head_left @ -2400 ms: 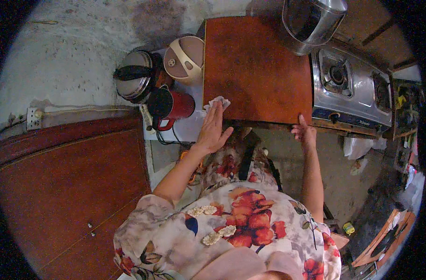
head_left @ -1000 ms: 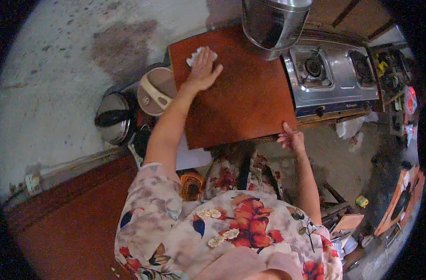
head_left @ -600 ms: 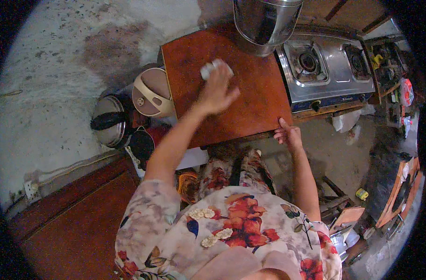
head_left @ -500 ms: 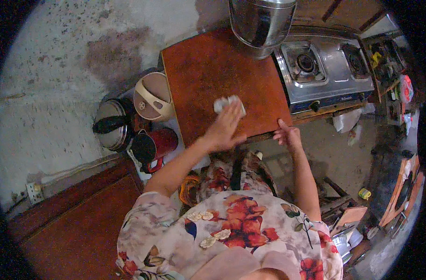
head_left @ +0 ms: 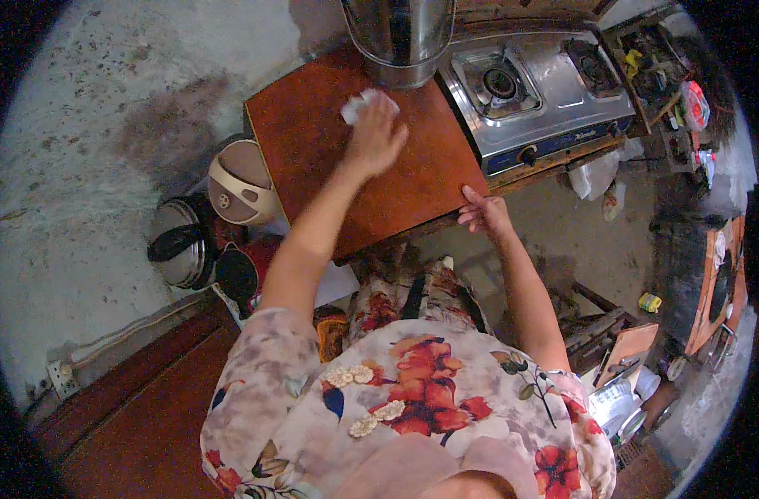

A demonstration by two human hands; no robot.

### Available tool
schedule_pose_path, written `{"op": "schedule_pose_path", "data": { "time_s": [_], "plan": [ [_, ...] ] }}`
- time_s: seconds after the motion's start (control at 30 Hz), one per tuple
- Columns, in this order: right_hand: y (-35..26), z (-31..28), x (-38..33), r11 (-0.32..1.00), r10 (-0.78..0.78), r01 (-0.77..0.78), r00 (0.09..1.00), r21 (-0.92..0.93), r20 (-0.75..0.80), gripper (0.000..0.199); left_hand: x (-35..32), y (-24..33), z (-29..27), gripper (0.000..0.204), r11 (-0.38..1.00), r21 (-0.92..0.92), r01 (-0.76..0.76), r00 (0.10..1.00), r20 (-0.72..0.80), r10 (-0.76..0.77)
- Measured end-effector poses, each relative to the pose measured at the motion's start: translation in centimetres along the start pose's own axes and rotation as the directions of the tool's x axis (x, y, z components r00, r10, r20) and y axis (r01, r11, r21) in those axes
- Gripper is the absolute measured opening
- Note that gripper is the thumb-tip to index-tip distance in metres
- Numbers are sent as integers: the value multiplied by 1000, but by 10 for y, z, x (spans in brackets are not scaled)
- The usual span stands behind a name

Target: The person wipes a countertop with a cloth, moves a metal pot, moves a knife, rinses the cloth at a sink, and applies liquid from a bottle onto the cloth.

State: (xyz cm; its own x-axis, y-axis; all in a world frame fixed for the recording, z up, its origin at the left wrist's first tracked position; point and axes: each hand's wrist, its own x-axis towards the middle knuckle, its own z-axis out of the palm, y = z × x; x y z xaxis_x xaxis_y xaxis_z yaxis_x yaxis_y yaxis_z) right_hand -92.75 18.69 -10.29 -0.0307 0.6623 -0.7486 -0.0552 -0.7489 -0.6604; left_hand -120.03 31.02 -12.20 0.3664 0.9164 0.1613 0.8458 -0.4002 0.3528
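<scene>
Pressing white cloth (head_left: 360, 106) down on red-brown surface (head_left: 413, 179) under left hand (head_left: 378, 133), with fingers stretched out, not clenched. Now well up the surface, near foot of steel pot (head_left: 400, 41); half a second ago, down by the near edge. Reaching farther across than then with left forearm (head_left: 309, 229) (a bit soft at the fingers).

Keeping right hand (head_left: 485, 212) at near right corner of surface, same spot as before, with thumb at the edge and other fingers curled just below. Cannot tell if truly grasping that edge or only touching.

Swung leftward in view since then: surface, steel pot and stove (head_left: 546, 96) alike. Partly covered now by left forearm: red mug (head_left: 263, 251), plainer to see earlier.

Also hidden or cut off: top of steel pot, by upper rim of view; right side of beige cooker (head_left: 240, 183), by surface; part of cloth, by fingers, so full extent unclear. Too dark to read beneath surface. Too small and crowded to sort out at lower right: clutter (head_left: 619, 407).
</scene>
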Motion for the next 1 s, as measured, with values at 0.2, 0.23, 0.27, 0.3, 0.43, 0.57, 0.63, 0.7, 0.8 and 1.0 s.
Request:
{"op": "schedule_pose_path", "data": {
  "time_s": [0.2, 0.23, 0.27, 0.3, 0.43, 0.57, 0.63, 0.7, 0.8, 1.0],
  "plan": [
    [1, 1, -1, 1000, 8, -8, 1000, 0, 19, 51, -105, 81, -32, 59, 941, -236, -241, 949, 145, 279],
    [-1, 3, -2, 1000, -7, 7, 999, 4, 36, 51, -108, 70, -32, 57, 929, -275, -246, 944, 150, 294],
    [-1, 5, -2, 1000, -24, 23, 998, 13, 54, 52, -109, 59, -30, 55, 916, -311, -253, 938, 155, 311],
    [0, 4, -1, 1000, -5, 5, 998, 7, 59, 53, -109, 49, -24, 51, 911, -285, -299, 933, 110, 342],
    [2, 6, 1, 999, -45, 45, 998, -13, 45, 52, -106, 54, -16, 35, 437, -899, 37, 995, -8, -101],
    [9, 2, 8, 998, -58, 58, 998, -1, 36, 51, -103, 96, -61, 28, -715, -698, 46, 825, 430, -366],
    [10, 0, 10, 999, -53, 53, 997, 11, 47, 50, -107, 111, -74, 30, -819, -574, -2, 859, 419, -296],
    [11, 0, 12, 998, -60, 58, 995, 29, 78, 50, -112, 110, -81, 33, -820, -572, 23, 907, 357, -223],
    [12, 1, 14, 998, -50, 47, 995, 40, 83, 51, -119, 109, -89, 36, -787, -617, 16, 920, 318, -231],
    [12, 0, 14, 996, -81, 78, 991, 30, 108, 51, -126, 68, -76, 36, -566, -822, -62, 867, 237, -439]
  ]
}}
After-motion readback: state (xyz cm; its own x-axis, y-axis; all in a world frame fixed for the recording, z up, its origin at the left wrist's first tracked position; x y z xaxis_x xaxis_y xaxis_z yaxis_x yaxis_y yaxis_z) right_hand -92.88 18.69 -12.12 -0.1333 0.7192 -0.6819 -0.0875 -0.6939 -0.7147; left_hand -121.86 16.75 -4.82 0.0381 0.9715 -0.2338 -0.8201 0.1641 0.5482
